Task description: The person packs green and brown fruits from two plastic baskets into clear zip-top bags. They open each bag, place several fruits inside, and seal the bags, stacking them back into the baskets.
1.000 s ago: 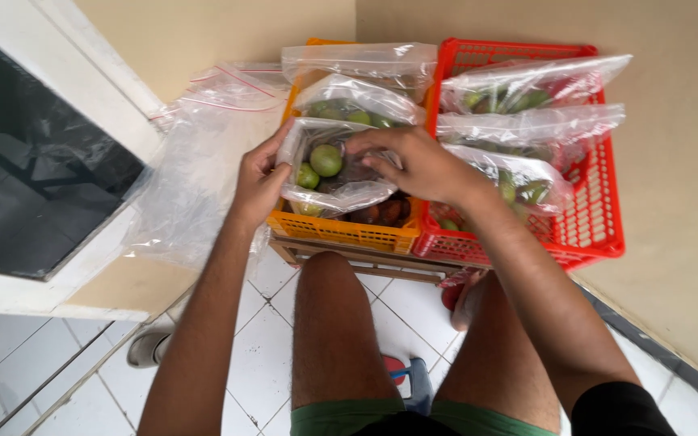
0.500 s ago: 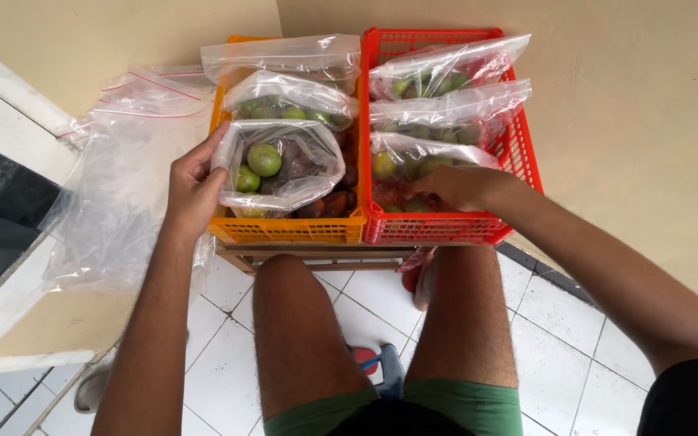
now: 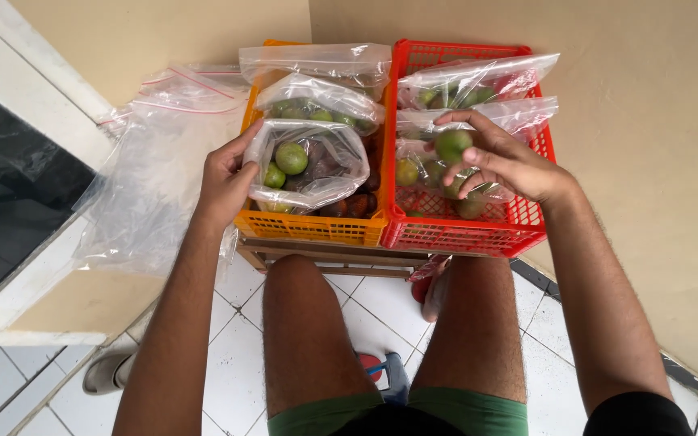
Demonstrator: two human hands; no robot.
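- The left hand [image 3: 224,182] grips the left edge of a clear plastic bag [image 3: 309,161], fingers curled around the bag's rim and holding its mouth open.
- This open bag sits in the near part of the orange crate [image 3: 309,226], against its near wall, and holds several green fruits [image 3: 291,157] with some dark ones beside them.
- The right hand [image 3: 502,161] hovers over the red crate [image 3: 462,234], its fingertips pinched around a single round green fruit [image 3: 452,145]; the fingers are closed only as far as the fruit allows.
- That fruit is held above the middle of the red crate, just over the filled bags lying there.
- The red crate stands touching the orange one, on its right, and carries clear sealed bags [image 3: 478,81] of green fruit stacked from the near wall to the far wall.
- Two more filled bags [image 3: 317,101] lie behind the open bag in the orange crate, towards its far edge.
- Loose dark reddish fruits [image 3: 357,203] show in the orange crate's near right corner, under the open bag.
- Both crates rest on a low wooden stand [image 3: 325,258] set against a beige wall.
- A pile of empty clear bags [image 3: 155,169] lies left of the orange crate, on a ledge.
- The person's bare knees are just below the crates, above a white tiled floor [image 3: 228,347].
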